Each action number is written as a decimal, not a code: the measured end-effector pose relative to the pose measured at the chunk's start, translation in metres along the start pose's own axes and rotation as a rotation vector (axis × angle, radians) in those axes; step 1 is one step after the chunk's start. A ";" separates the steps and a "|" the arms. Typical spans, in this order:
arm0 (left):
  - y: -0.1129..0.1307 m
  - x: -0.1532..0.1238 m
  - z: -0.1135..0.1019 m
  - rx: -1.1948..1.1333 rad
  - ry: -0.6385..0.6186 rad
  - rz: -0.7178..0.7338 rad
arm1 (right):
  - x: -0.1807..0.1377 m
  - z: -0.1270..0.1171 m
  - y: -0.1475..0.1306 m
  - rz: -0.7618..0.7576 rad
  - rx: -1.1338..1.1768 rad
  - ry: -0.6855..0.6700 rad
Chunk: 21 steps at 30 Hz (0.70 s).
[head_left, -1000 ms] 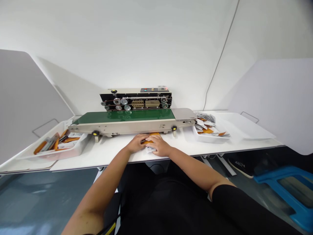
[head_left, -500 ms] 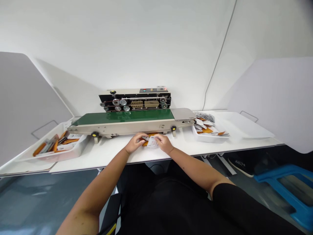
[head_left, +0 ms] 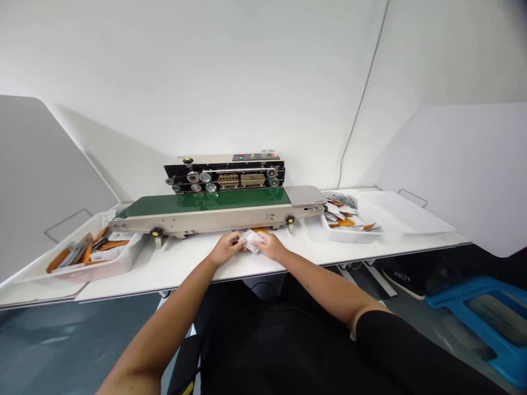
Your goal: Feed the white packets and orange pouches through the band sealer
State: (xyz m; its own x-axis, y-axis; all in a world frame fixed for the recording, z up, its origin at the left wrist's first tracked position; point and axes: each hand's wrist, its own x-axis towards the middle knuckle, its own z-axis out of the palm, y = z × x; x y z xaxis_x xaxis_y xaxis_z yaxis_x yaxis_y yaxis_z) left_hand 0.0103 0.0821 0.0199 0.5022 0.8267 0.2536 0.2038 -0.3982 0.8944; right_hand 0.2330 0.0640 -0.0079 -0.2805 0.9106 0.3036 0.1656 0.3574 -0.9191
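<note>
My left hand (head_left: 224, 250) and my right hand (head_left: 268, 247) meet over the white table (head_left: 185, 263), just in front of the sealing machine (head_left: 222, 195). Both pinch a small white packet (head_left: 251, 240) between their fingertips, tilted and slightly raised off the table. An orange piece (head_left: 261, 230) shows just behind the packet, under the machine's front edge. The machine's green conveyor belt (head_left: 206, 200) runs left to right behind my hands and carries nothing.
A white tray (head_left: 74, 258) at the left end holds several orange and white packets. Another white tray (head_left: 349, 225) at the right holds a pile of packets, with a flat white tray (head_left: 407, 214) beyond it. A blue crate (head_left: 486, 323) sits on the floor at the right.
The packet, pressed flat under both hands a second ago, is now lifted and tilted between my fingertips. The view has dropped slightly.
</note>
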 end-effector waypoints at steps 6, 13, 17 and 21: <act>-0.001 -0.004 -0.003 -0.104 -0.085 0.025 | 0.001 -0.010 0.002 0.197 0.098 -0.278; -0.002 -0.001 -0.002 -0.135 -0.094 -0.045 | 0.002 -0.014 0.004 0.214 0.145 -0.282; -0.004 -0.001 -0.002 -0.156 -0.050 -0.017 | -0.001 -0.022 -0.006 0.227 0.131 -0.307; -0.009 0.000 -0.010 -0.038 0.071 0.066 | 0.011 -0.058 -0.041 0.164 0.148 -0.178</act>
State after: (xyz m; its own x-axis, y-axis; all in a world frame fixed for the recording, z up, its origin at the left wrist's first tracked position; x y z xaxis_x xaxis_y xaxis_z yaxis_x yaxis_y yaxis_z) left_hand 0.0001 0.0892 0.0150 0.4520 0.8260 0.3369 0.1396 -0.4385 0.8878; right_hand 0.2784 0.0712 0.0472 -0.4256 0.8981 0.1110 0.0862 0.1623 -0.9830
